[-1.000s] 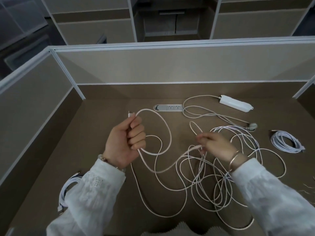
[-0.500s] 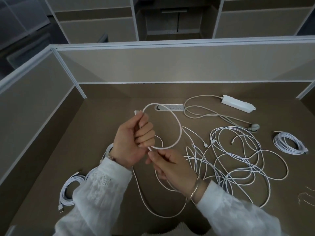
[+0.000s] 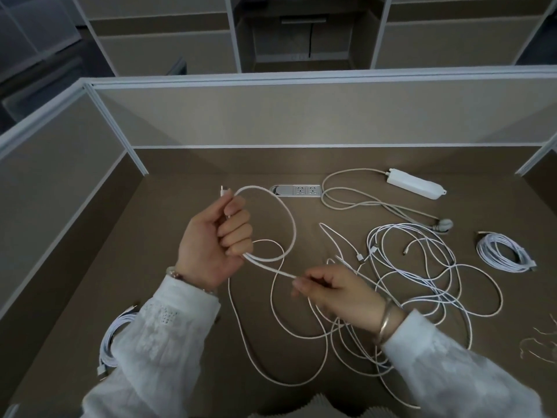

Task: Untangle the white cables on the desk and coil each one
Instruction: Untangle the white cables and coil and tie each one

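My left hand (image 3: 215,241) grips a thick white cable (image 3: 287,217) above the brown desk, with one loop of it standing out to the right and its plug end poking up past my thumb. My right hand (image 3: 333,289) pinches the same cable a little lower and to the right, where it runs down into slack loops on the desk. A tangle of thin white cables (image 3: 422,276) lies spread on the desk right of my right hand. One coiled white cable (image 3: 505,251) rests at the far right. Another coiled cable (image 3: 113,342) lies at the left, partly hidden by my sleeve.
A white power adapter (image 3: 416,183) with its grey cord and plug lies at the back right. A socket strip (image 3: 297,190) is set into the desk at the back middle. Beige partition walls (image 3: 301,116) close the desk at the back and left. Thin wire ties (image 3: 539,345) lie at the right edge.
My right hand has slid down and to the right along the cable, away from my left hand. The loop held in my left hand has grown larger.
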`<action>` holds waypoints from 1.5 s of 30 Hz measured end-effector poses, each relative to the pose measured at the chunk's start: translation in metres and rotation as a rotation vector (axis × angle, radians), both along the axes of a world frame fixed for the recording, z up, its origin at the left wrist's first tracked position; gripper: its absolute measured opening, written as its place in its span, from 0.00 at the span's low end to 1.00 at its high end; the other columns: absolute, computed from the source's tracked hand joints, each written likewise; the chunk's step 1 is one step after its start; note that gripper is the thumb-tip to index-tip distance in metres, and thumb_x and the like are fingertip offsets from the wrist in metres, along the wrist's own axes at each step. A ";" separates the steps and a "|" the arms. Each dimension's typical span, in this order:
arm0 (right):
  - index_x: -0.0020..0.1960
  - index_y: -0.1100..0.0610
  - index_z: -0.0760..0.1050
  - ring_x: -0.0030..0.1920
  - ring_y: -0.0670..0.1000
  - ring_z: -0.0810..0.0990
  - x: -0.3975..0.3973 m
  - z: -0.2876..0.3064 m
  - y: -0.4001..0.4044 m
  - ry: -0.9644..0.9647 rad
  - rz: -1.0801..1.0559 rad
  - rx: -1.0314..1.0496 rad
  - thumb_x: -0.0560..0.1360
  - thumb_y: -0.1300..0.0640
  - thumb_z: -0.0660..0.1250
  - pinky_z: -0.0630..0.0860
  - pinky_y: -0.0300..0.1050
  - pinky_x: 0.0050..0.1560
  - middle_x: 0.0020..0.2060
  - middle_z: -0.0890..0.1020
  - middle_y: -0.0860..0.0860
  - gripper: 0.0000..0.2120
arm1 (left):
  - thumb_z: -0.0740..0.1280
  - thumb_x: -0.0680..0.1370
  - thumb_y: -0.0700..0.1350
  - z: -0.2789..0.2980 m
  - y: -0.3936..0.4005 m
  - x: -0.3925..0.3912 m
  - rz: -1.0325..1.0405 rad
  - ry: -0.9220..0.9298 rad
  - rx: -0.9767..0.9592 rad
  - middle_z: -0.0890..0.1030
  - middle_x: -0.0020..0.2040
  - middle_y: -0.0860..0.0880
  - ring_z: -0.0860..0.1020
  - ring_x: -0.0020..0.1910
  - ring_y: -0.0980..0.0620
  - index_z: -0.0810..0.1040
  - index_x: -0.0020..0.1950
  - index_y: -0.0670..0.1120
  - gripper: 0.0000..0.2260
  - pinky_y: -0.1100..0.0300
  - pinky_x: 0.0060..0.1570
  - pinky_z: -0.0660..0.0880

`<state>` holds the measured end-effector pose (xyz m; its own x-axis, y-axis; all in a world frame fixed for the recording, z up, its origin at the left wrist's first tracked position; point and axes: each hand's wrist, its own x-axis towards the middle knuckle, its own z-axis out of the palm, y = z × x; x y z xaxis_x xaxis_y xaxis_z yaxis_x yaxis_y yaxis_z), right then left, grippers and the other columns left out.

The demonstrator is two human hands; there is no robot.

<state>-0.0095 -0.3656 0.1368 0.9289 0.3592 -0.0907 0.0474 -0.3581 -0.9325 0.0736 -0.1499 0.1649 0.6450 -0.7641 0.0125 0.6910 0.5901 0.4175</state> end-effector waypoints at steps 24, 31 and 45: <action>0.43 0.60 0.77 0.25 0.48 0.70 -0.001 0.067 0.030 0.074 -0.575 0.507 0.77 0.66 0.62 0.74 0.42 0.24 0.27 0.74 0.52 0.07 | 0.60 0.77 0.53 0.010 -0.041 -0.040 0.195 -0.298 0.672 0.56 0.23 0.53 0.51 0.22 0.57 0.74 0.32 0.46 0.17 0.67 0.25 0.50; 0.41 0.53 0.78 0.32 0.48 0.81 -0.026 0.047 0.052 -0.270 -0.619 0.280 0.70 0.62 0.73 0.81 0.46 0.34 0.33 0.82 0.48 0.06 | 0.65 0.71 0.58 0.015 -0.061 -0.058 0.410 -0.345 0.855 0.67 0.25 0.44 0.66 0.22 0.51 0.72 0.35 0.44 0.18 0.66 0.23 0.64; 0.49 0.59 0.77 0.43 0.55 0.82 -0.016 0.028 0.026 0.468 -0.441 0.881 0.70 0.50 0.68 0.79 0.52 0.48 0.44 0.83 0.58 0.14 | 0.56 0.82 0.49 0.005 -0.048 -0.039 0.041 -0.049 0.084 0.58 0.26 0.53 0.56 0.25 0.55 0.64 0.32 0.48 0.18 0.63 0.31 0.62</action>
<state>-0.0253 -0.3392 0.1648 0.9323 0.1149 -0.3429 -0.3476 0.5465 -0.7619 0.0344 -0.1975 0.1694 0.6762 -0.7365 -0.0180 0.6441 0.5791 0.4998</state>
